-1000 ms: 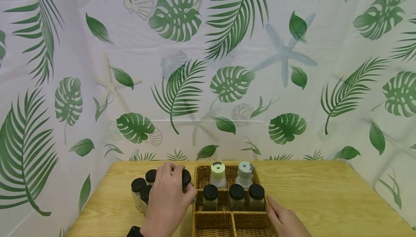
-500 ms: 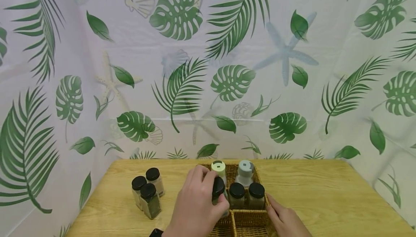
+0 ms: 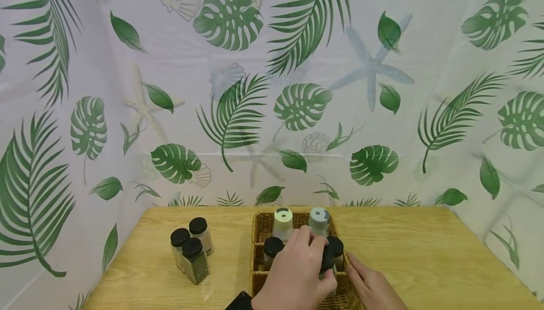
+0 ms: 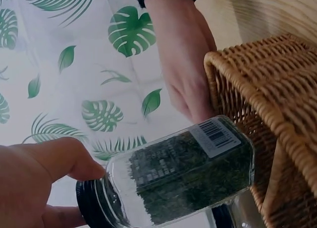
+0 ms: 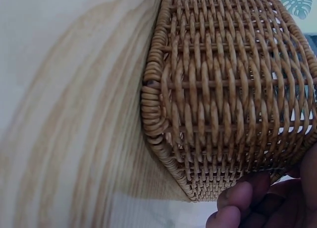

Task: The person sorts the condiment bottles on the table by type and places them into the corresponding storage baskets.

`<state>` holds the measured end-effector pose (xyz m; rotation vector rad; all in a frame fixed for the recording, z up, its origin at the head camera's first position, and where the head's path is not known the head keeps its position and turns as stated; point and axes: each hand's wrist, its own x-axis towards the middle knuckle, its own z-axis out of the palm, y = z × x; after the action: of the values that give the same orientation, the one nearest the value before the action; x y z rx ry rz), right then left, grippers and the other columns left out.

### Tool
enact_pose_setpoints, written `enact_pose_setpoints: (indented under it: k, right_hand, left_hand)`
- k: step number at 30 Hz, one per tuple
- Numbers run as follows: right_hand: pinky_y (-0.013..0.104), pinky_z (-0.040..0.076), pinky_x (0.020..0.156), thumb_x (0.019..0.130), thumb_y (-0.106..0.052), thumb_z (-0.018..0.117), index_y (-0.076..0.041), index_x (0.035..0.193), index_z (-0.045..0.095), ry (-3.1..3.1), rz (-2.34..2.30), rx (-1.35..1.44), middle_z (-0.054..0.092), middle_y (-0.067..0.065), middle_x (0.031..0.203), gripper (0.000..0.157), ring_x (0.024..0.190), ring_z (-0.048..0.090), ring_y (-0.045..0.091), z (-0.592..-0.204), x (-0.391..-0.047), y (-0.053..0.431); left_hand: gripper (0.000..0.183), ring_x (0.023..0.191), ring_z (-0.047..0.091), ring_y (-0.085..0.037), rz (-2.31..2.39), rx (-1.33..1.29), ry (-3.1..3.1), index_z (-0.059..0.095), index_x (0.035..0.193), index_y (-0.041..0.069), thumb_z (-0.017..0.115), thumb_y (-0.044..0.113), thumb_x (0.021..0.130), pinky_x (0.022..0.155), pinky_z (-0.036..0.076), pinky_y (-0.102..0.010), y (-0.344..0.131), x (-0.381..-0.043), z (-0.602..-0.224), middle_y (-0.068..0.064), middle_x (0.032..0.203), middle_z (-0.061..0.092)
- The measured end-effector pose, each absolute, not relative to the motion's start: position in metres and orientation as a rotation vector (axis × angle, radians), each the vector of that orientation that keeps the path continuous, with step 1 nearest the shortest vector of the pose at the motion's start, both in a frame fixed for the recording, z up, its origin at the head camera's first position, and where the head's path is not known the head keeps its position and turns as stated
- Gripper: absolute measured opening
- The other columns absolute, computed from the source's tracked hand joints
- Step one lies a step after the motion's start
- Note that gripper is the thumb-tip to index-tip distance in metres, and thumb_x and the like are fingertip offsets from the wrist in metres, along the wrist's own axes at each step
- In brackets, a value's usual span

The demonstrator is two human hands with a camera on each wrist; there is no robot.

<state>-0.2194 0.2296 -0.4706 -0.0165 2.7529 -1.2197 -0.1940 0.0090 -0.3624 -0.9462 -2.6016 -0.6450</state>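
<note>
My left hand (image 3: 297, 267) pinches a glass jar of dried green herbs (image 4: 188, 173) by its black lid (image 4: 94, 203). In the left wrist view the jar appears on its side, with a barcode label near its base. It hangs over the front part of the divided wicker basket (image 3: 253, 248). My right hand (image 3: 374, 284) holds the basket's right side, fingers at the rim in the right wrist view. Behind the left hand, black-lidded jars (image 3: 272, 247) stand in the middle row, partly hidden. A yellow-capped bottle (image 3: 283, 220) and a grey-capped bottle (image 3: 319, 218) occupy the back compartment.
Three black-lidded spice jars (image 3: 196, 265) stand close together on the wooden table (image 3: 140, 272), left of the basket. A leaf-patterned sheet (image 3: 255, 112) rises behind the table's back edge and along both sides.
The left hand has carried the herb jar rightward, from beside the jars on the left to over the basket's front right. The right hand has stayed at the basket's side.
</note>
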Motion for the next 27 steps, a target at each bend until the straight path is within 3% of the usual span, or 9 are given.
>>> enact_pose_setpoints:
  k: [8, 16, 18, 20, 23, 26, 27]
  right_hand:
    - [0.031, 0.043, 0.061, 0.109, -0.036, 0.037, 0.002, 0.155, 0.033, 2.727, -1.235, -0.019, 0.051, 0.006, 0.060, 0.060, 0.044, 0.031, 0.016, -0.473, -0.216, 0.232]
    - [0.031, 0.048, 0.074, 0.109, -0.036, 0.039, 0.001, 0.155, 0.036, 2.760, -1.241, -0.015, 0.057, 0.005, 0.074, 0.059, 0.065, 0.058, 0.020, -0.477, -0.213, 0.232]
    - [0.036, 0.053, 0.080, 0.109, -0.038, 0.039, 0.001, 0.154, 0.038, 2.773, -1.242, -0.025, 0.067, 0.015, 0.090, 0.059, 0.084, 0.068, 0.025, -0.478, -0.213, 0.232]
    - [0.042, 0.055, 0.088, 0.109, -0.039, 0.039, 0.001, 0.154, 0.038, 2.768, -1.253, -0.035, 0.068, 0.026, 0.114, 0.061, 0.101, 0.069, 0.034, -0.477, -0.212, 0.233]
    - [0.051, 0.051, 0.099, 0.109, -0.043, 0.039, 0.003, 0.154, 0.038, 2.774, -1.264, -0.069, 0.051, 0.026, 0.147, 0.064, 0.127, 0.059, 0.039, -0.475, -0.213, 0.233]
    - [0.049, 0.053, 0.096, 0.109, -0.043, 0.038, 0.001, 0.155, 0.036, 2.771, -1.260, -0.075, 0.057, 0.028, 0.139, 0.064, 0.118, 0.063, 0.040, -0.472, -0.214, 0.233]
    - [0.046, 0.055, 0.090, 0.109, -0.041, 0.039, 0.000, 0.155, 0.036, 2.768, -1.263, -0.072, 0.063, 0.028, 0.127, 0.062, 0.105, 0.068, 0.038, -0.471, -0.215, 0.233]
  left_hand:
    - [0.035, 0.102, 0.053, -0.015, -0.551, -1.033, -2.755, 0.065, 0.122, 0.010, 0.071, 0.028, 0.094, 0.070, 0.048, -0.018, 0.029, -0.194, -0.377, -0.006, 0.114, 0.054]
    - [0.036, 0.108, 0.055, -0.018, -0.463, -1.108, -2.852, 0.064, 0.122, 0.007, 0.069, 0.030, 0.096, 0.073, 0.047, -0.019, 0.043, -0.196, -0.393, -0.011, 0.122, 0.056]
    - [0.036, 0.110, 0.055, -0.019, -0.459, -1.118, -2.867, 0.064, 0.123, 0.007, 0.069, 0.031, 0.096, 0.074, 0.048, -0.019, 0.045, -0.197, -0.397, -0.012, 0.125, 0.055]
    - [0.038, 0.111, 0.056, -0.019, -0.440, -1.128, -2.864, 0.063, 0.124, 0.007, 0.069, 0.031, 0.096, 0.076, 0.048, -0.019, 0.046, -0.198, -0.399, -0.012, 0.127, 0.056]
    - [0.037, 0.113, 0.057, -0.020, -0.406, -1.134, -2.843, 0.064, 0.125, 0.008, 0.069, 0.030, 0.096, 0.079, 0.050, -0.019, 0.048, -0.200, -0.401, -0.013, 0.128, 0.056]
    - [0.035, 0.111, 0.058, -0.020, -0.392, -1.139, -2.834, 0.065, 0.122, 0.009, 0.070, 0.029, 0.095, 0.078, 0.050, -0.018, 0.051, -0.202, -0.403, -0.012, 0.127, 0.057]
    - [0.033, 0.109, 0.058, -0.020, -0.389, -1.144, -2.833, 0.065, 0.121, 0.009, 0.071, 0.028, 0.094, 0.077, 0.050, -0.018, 0.052, -0.202, -0.403, -0.012, 0.126, 0.057]
